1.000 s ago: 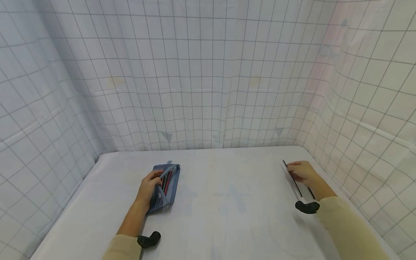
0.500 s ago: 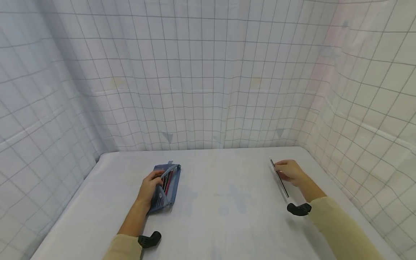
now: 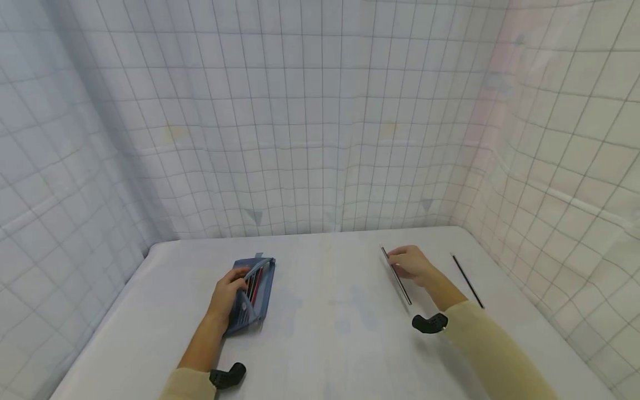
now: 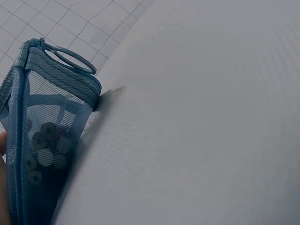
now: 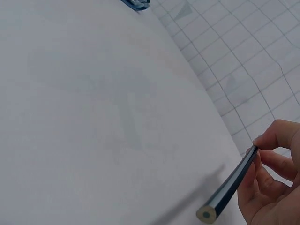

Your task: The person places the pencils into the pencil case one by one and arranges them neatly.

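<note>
A blue mesh pencil case (image 3: 267, 289) with its zip undone lies at the left of the table. My left hand (image 3: 226, 294) grips its left edge. Dark pencils and a red one show through the opening; in the left wrist view several round pencil ends (image 4: 45, 157) show through the mesh. Over the right half of the table, my right hand (image 3: 412, 265) pinches a dark, silver-striped pencil (image 5: 229, 185) between thumb and fingers, its bare wooden end pointing to the camera in the right wrist view. Another dark pencil (image 3: 467, 281) lies on the table to the right of that hand.
A white-covered table (image 3: 320, 344) spreads before me. White cloth with a grid of lines (image 3: 310, 122) hangs behind it and on both sides. A dark wrist-worn device (image 3: 430, 323) sits at each cuff.
My right hand has carried the pencil leftward across the table, uncovering the other pencil lying at the right. The left hand keeps its grip on the pencil case in the same spot.
</note>
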The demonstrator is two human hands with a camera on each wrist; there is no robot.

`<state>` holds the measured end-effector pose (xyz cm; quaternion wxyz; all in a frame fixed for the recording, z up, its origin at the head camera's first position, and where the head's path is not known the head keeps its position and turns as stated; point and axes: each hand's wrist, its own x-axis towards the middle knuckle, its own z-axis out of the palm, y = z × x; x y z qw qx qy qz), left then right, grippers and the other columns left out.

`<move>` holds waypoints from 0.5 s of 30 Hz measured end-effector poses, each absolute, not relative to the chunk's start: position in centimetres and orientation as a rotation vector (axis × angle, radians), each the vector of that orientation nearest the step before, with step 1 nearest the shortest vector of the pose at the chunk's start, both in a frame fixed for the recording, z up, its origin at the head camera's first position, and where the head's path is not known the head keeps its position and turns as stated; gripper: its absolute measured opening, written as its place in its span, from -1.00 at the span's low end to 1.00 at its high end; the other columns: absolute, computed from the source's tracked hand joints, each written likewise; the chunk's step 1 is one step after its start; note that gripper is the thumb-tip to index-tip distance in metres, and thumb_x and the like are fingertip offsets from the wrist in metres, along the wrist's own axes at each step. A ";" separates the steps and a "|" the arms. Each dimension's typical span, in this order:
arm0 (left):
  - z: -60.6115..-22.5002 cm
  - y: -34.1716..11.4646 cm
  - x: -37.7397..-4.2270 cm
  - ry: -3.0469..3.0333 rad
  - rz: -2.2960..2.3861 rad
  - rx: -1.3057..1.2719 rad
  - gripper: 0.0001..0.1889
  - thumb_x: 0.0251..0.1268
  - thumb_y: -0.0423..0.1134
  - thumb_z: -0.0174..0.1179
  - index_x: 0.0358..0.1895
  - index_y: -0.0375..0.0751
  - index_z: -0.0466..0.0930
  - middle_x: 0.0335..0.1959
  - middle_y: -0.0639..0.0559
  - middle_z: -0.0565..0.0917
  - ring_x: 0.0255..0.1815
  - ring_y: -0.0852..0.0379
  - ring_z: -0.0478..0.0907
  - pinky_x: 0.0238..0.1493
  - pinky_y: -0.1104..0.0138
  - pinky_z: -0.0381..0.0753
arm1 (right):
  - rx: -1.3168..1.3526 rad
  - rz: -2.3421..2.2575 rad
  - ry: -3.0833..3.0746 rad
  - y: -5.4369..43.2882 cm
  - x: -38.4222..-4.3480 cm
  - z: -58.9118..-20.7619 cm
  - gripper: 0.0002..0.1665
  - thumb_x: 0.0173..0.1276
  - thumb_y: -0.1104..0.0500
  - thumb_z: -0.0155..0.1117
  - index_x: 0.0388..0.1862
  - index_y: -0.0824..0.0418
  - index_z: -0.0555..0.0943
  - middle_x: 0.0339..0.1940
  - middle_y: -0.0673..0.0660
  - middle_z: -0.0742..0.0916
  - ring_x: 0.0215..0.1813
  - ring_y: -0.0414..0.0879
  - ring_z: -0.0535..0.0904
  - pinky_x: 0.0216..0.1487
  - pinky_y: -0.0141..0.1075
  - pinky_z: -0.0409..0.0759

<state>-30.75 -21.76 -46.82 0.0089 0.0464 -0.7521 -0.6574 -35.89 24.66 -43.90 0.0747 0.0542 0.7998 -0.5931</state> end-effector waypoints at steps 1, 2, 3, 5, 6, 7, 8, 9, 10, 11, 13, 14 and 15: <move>-46.8 -21.7 -30.7 -2.350 -2.054 0.147 -0.40 0.28 -0.41 -0.03 0.44 -0.40 0.36 0.41 -0.31 0.38 0.38 -0.20 0.21 0.43 -0.05 -0.01 | 0.155 -1.781 2.394 24.3 -35.9 -43.9 -0.57 0.40 0.31 0.25 0.20 0.48 0.58 -0.03 0.20 0.65 -0.13 -0.06 0.56 -0.14 -0.30 0.62; -46.8 -21.7 -30.6 -2.350 -2.054 0.147 -0.40 0.28 -0.41 -0.03 0.44 -0.40 0.36 0.42 -0.31 0.38 0.38 -0.19 0.21 0.43 -0.05 0.00 | 0.150 -1.790 2.386 23.9 -36.0 -44.0 -0.57 0.39 0.32 0.26 0.19 0.49 0.58 -0.05 0.19 0.66 -0.14 -0.07 0.56 -0.15 -0.30 0.62; -46.8 -21.7 -30.6 -2.348 -2.054 0.144 -0.40 0.28 -0.41 -0.03 0.44 -0.40 0.37 0.41 -0.31 0.38 0.38 -0.20 0.21 0.43 -0.05 0.00 | 0.145 -1.796 2.382 23.7 -36.1 -44.0 -0.58 0.39 0.32 0.27 0.18 0.48 0.59 -0.06 0.19 0.66 -0.14 -0.07 0.56 -0.16 -0.30 0.62; -46.8 -21.6 -30.6 -2.345 -2.052 0.132 -0.41 0.29 -0.41 -0.03 0.44 -0.40 0.37 0.41 -0.32 0.38 0.37 -0.19 0.22 0.43 -0.05 0.01 | 0.148 -1.811 2.378 23.3 -36.2 -44.2 -0.59 0.38 0.32 0.28 0.17 0.48 0.60 -0.08 0.19 0.67 -0.16 -0.07 0.57 -0.17 -0.31 0.62; -46.9 -21.5 -30.6 -2.344 -2.050 0.126 -0.41 0.29 -0.41 -0.03 0.44 -0.40 0.37 0.41 -0.32 0.38 0.37 -0.19 0.22 0.43 -0.05 0.02 | 0.153 -1.815 2.377 23.1 -36.2 -44.3 -0.59 0.37 0.32 0.29 0.16 0.47 0.61 -0.08 0.19 0.68 -0.16 -0.07 0.58 -0.18 -0.31 0.62; -46.9 -21.6 -30.7 -2.342 -2.051 0.124 -0.41 0.29 -0.41 -0.03 0.44 -0.40 0.37 0.41 -0.31 0.38 0.36 -0.19 0.23 0.43 -0.04 0.02 | 0.153 -1.819 2.377 22.9 -36.2 -44.4 -0.59 0.36 0.32 0.29 0.15 0.47 0.61 -0.08 0.19 0.68 -0.16 -0.07 0.58 -0.18 -0.31 0.63; -46.9 -21.6 -30.7 -2.341 -2.052 0.123 -0.41 0.29 -0.41 -0.03 0.43 -0.40 0.38 0.41 -0.31 0.38 0.36 -0.18 0.23 0.42 -0.03 0.02 | 0.161 -1.825 2.371 22.8 -36.3 -44.4 -0.60 0.36 0.33 0.30 0.15 0.47 0.61 -0.09 0.20 0.68 -0.17 -0.07 0.59 -0.18 -0.30 0.63; -47.0 -21.6 -30.7 -2.343 -2.049 0.121 -0.41 0.28 -0.41 -0.03 0.43 -0.40 0.37 0.41 -0.31 0.39 0.35 -0.18 0.23 0.42 -0.02 0.03 | 0.160 -1.823 2.370 22.5 -36.3 -44.5 -0.59 0.36 0.33 0.30 0.15 0.48 0.61 -0.08 0.21 0.68 -0.16 -0.06 0.58 -0.18 -0.30 0.63; -47.0 -21.7 -30.7 -2.343 -2.049 0.121 -0.41 0.28 -0.42 -0.03 0.43 -0.40 0.38 0.40 -0.31 0.39 0.35 -0.17 0.23 0.41 -0.01 0.03 | 0.166 -1.826 2.366 22.3 -36.3 -44.5 -0.60 0.35 0.33 0.30 0.14 0.48 0.61 -0.08 0.22 0.68 -0.16 -0.06 0.59 -0.18 -0.30 0.63; -47.0 -21.7 -30.8 -2.341 -2.051 0.122 -0.41 0.28 -0.42 -0.03 0.43 -0.40 0.38 0.40 -0.31 0.39 0.34 -0.17 0.24 0.41 0.01 0.04 | 0.168 -1.828 2.361 22.1 -36.3 -44.5 -0.60 0.35 0.34 0.30 0.14 0.48 0.61 -0.08 0.22 0.68 -0.16 -0.05 0.59 -0.19 -0.30 0.63; -47.1 -21.8 -30.8 -2.341 -2.050 0.122 -0.41 0.28 -0.42 -0.03 0.43 -0.40 0.38 0.40 -0.31 0.39 0.33 -0.16 0.24 0.40 0.01 0.04 | 0.154 -1.831 2.349 21.4 -36.4 -44.7 -0.60 0.35 0.35 0.30 0.14 0.49 0.60 -0.08 0.23 0.68 -0.16 -0.04 0.59 -0.19 -0.30 0.64; -47.1 -21.8 -30.8 -2.341 -2.050 0.125 -0.40 0.28 -0.42 -0.03 0.43 -0.40 0.38 0.40 -0.31 0.39 0.33 -0.16 0.24 0.40 0.01 0.04 | 0.155 -1.832 2.341 21.1 -36.5 -44.7 -0.60 0.35 0.35 0.30 0.14 0.49 0.61 -0.08 0.23 0.68 -0.16 -0.05 0.59 -0.19 -0.30 0.63; -47.1 -21.9 -30.8 -2.343 -2.050 0.129 -0.40 0.28 -0.42 -0.03 0.44 -0.40 0.37 0.40 -0.31 0.39 0.33 -0.17 0.24 0.40 0.01 0.04 | 0.147 -1.832 2.332 20.7 -36.5 -44.9 -0.60 0.36 0.35 0.29 0.14 0.49 0.60 -0.09 0.23 0.68 -0.16 -0.05 0.59 -0.20 -0.31 0.63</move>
